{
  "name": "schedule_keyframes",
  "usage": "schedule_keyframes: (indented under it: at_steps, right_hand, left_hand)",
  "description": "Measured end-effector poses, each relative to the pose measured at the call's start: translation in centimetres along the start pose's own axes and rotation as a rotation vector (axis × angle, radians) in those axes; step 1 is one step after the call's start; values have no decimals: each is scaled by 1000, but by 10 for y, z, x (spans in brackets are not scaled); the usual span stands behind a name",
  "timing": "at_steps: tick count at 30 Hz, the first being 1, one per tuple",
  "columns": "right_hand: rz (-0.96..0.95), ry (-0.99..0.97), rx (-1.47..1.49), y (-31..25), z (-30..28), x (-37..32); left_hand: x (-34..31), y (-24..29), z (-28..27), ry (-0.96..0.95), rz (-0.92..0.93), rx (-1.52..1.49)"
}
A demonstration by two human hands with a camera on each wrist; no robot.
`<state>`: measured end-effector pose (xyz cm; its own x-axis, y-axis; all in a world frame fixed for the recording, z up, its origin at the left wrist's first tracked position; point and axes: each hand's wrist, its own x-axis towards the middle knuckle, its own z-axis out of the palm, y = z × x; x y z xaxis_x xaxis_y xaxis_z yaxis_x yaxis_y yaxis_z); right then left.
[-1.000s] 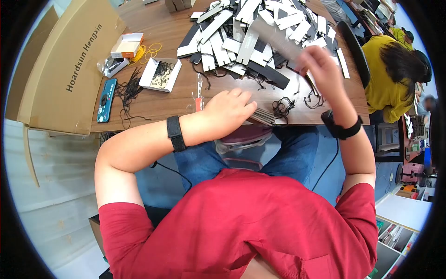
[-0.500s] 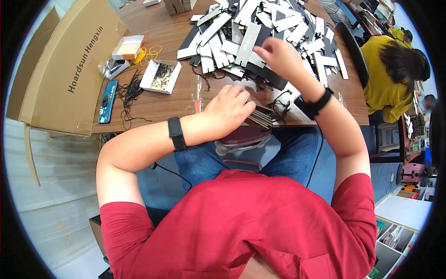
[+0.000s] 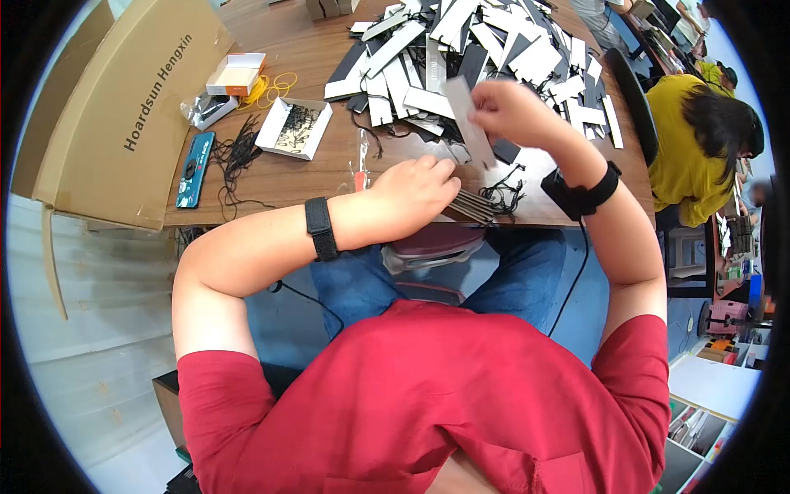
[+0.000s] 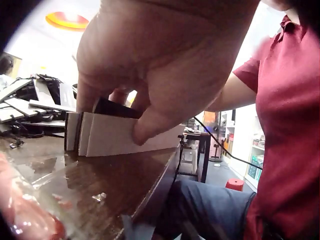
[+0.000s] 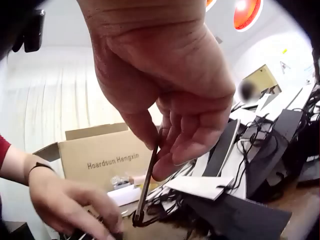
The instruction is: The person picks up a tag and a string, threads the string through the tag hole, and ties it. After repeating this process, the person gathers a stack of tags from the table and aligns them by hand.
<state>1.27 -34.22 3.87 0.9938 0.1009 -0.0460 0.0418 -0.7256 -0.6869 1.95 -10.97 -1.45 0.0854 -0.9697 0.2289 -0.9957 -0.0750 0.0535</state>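
Observation:
My left hand (image 3: 415, 193) lies at the table's front edge and grips a stack of tags (image 3: 473, 206). In the left wrist view its thumb and fingers (image 4: 160, 65) clamp that stack of tags (image 4: 115, 137) against the wood. My right hand (image 3: 510, 111) hovers just beyond it and pinches one long grey tag (image 3: 471, 123), tilted down towards the stack. The right wrist view shows this right hand (image 5: 170, 100) holding the tag (image 5: 147, 180) edge-on, a black string loop at its lower end, above the left hand (image 5: 70, 205).
A big pile of black, grey and white tags (image 3: 461, 41) covers the far table. To the left are a white box of black strings (image 3: 295, 128), a phone (image 3: 195, 169), yellow rubber bands (image 3: 276, 84) and a large cardboard box (image 3: 132, 115). A person in yellow (image 3: 699, 132) sits at the right.
My right hand swung from the right into the pile, then drew back towards me holding a grey tag. The left hand has stayed on the stack.

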Motion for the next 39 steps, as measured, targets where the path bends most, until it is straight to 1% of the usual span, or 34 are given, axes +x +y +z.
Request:
schedule_keyframes:
  at_steps: [1,3,4,5,6,7,8,11,12,14,15,16,17,19,22,23,25,26,29,30,31,33,36,38,39]
  right_hand:
    - [-25,0,-98,-9,5,-8]
    - [-43,-118,-217,-11,12,-10]
    - [-103,-123,-284,-6,18,-9]
    - [-65,-200,-359,-3,23,-5]
    - [-140,-244,-361,6,31,-6]
    - [-217,-287,-362,3,35,-9]
    - [-183,-389,-370,-2,35,-10]
    - [95,-571,-138,-9,28,-8]
    - [98,-637,3,1,27,-6]
    - [140,-686,306,19,25,-3]
    - [161,-706,457,25,24,0]
    - [182,-616,500,23,19,4]
    - [174,-416,438,15,18,7]
    - [-1,34,-114,16,19,23]
    - [-120,208,-568,17,29,21]
    - [-121,236,-594,16,33,19]
    - [-125,289,-650,16,42,16]
    - [-193,365,-619,19,45,15]
    - [-16,248,-357,16,33,12]
    - [-46,345,-302,14,30,10]
    - [-26,362,-196,7,22,4]
    - [-93,334,-50,-1,11,-7]
    - [-69,113,-67,5,18,-24]
    - [-64,38,-125,5,34,-40]
    - [-71,4,-174,8,42,-43]
  left_hand:
    - [1,0,0,7,2,1]
    - [3,2,0,3,-8,8]
    - [3,4,-2,-9,-20,14]
    - [3,4,-3,-21,-33,21]
    - [3,5,-3,15,-25,24]
    - [2,5,-3,51,-16,28]
    - [1,5,-3,86,-7,31]
    - [-1,3,0,194,50,67]
    - [-2,3,2,190,50,69]
    - [-1,4,3,183,54,73]
    - [-1,4,3,122,38,67]
    - [-1,3,3,61,21,62]
    - [-1,3,3,1,3,57]
    - [-1,2,4,2,0,62]
    - [-1,2,4,30,2,66]
    - [-1,2,3,44,6,67]
    - [1,1,2,12,-6,87]
    - [1,1,2,-3,-15,96]
    - [1,-1,4,62,13,117]
    - [1,0,4,51,12,121]
    - [1,0,5,40,11,125]
    - [1,1,5,27,7,131]
    - [2,3,3,16,1,136]
    - [2,5,-2,7,-5,140]
    - [2,5,-2,86,14,132]
